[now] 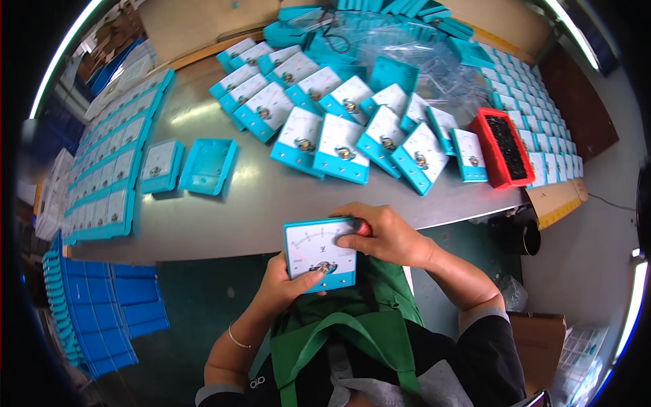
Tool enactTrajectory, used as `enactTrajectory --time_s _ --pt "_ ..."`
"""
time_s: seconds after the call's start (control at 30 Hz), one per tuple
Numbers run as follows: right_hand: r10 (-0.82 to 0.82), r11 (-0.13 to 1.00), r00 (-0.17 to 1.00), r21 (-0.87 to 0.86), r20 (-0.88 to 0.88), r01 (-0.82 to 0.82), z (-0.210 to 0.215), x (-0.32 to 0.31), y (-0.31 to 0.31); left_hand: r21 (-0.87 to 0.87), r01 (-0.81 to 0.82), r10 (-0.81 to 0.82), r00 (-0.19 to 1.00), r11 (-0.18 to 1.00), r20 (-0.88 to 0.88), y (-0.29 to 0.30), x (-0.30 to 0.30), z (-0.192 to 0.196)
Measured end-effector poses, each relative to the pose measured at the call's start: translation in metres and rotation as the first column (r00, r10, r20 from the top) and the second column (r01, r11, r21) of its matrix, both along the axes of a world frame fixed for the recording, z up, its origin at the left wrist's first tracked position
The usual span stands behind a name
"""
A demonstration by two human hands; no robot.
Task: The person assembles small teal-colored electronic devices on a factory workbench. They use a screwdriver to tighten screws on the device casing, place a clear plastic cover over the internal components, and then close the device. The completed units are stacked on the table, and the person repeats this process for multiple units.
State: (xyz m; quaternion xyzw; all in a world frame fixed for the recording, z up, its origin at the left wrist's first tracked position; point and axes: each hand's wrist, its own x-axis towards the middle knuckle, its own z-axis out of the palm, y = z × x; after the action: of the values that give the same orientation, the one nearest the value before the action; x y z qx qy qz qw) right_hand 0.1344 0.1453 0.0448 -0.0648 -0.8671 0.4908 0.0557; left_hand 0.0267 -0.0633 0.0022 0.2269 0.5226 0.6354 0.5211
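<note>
My left hand [279,279] grips the lower left side of a square analog panel meter [308,237], its thumb across the lower face by the exposed metal movement. The meter has a white scale plate and a turquoise frame, and is held in front of my green apron [386,292]. At its upper right corner my right hand [386,234] is closed around a small red-handled tool [363,228], whose tip I cannot make out. The right thumb lies on the scale plate, while the forefinger reaches along the top edge.
Several similar meters [344,144] lie across the metal table [258,203]. An empty turquoise case [209,166] sits at the left, near trays of meters [102,176]. At the right stands a red bin [483,146] of small dark parts. Clear covers [434,68] are heaped behind.
</note>
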Motion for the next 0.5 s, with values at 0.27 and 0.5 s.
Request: enactTrajectory --time_s 0.27,0.5 --pt "-0.39 0.48 0.863 0.73 -0.319 0.487 0.007 -0.013 0.19 0.033 -0.102 0.101 0.995 0.994 0.027 0.002 -0.009 -0.016" --pt "-0.428 0.311 0.884 0.888 -0.187 0.339 -0.035 -0.045 0.304 -0.029 -0.1 0.101 0.994 0.995 0.033 0.007 0.0 -0.015"
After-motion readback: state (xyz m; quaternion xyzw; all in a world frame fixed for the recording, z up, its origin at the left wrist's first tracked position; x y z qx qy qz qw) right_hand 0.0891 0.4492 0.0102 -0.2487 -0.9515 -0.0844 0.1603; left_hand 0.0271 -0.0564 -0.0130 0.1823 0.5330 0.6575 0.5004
